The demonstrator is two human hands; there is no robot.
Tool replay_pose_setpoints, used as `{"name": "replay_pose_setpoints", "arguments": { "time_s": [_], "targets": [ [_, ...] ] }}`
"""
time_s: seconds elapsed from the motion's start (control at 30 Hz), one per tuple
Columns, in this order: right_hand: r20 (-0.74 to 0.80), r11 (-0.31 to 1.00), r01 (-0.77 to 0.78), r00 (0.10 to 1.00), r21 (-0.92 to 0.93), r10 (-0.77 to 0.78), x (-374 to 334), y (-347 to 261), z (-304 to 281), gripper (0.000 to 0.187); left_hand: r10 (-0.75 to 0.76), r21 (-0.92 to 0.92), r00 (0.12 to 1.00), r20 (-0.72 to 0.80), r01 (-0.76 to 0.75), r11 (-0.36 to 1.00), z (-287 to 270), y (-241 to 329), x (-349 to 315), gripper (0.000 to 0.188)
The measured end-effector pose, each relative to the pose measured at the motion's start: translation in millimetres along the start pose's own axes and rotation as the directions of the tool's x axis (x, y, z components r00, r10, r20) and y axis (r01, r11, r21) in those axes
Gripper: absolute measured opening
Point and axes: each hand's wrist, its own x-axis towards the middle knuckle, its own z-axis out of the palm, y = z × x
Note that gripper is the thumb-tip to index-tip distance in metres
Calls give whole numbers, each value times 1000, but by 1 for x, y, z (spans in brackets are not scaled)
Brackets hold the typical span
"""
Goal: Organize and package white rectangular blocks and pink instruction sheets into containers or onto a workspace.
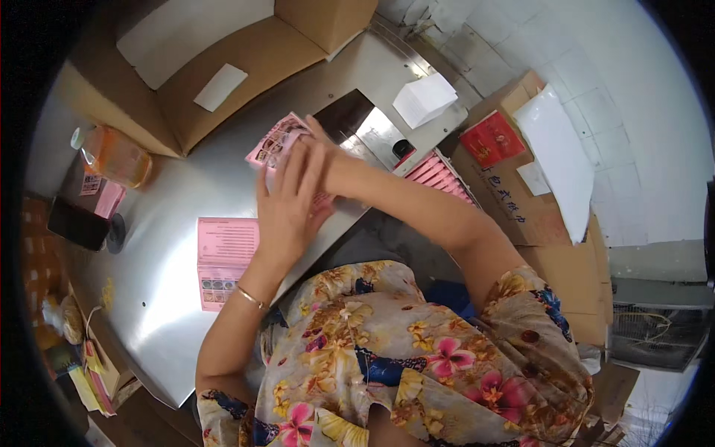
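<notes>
Above the metal table, a pink printed packet with small pictures on its face is between my two hands. My left hand, with a bracelet at the wrist, lays long fingers across its near side, and a bit of pink shows by the thumb. Beyond it, my right hand grasps the packet's right side; its fingers are partly hidden behind the left ones. A pink printed sheet lies unfolded on the table beside my left wrist, text on its upper half and small pictures below.
A large open cardboard box stands at the back. At left are an orange-filled bottle and a black phone. Right of my hands are a dark glossy panel, a white paper stack and a box of pink packets.
</notes>
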Motion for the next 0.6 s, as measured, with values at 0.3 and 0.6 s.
{"name": "replay_pose_setpoints", "arguments": {
  "time_s": [0.3,0.6],
  "targets": [
    [343,896,-444,844,14,413,-72,49,-62,27,-215,-125,961,174,238,963,-73,-46,-120,46],
    [-39,937,-348,936,36,350,-92,52,-122,31,-237,160,970,48,227,961,-15,-78,-55,61]
  ]
}}
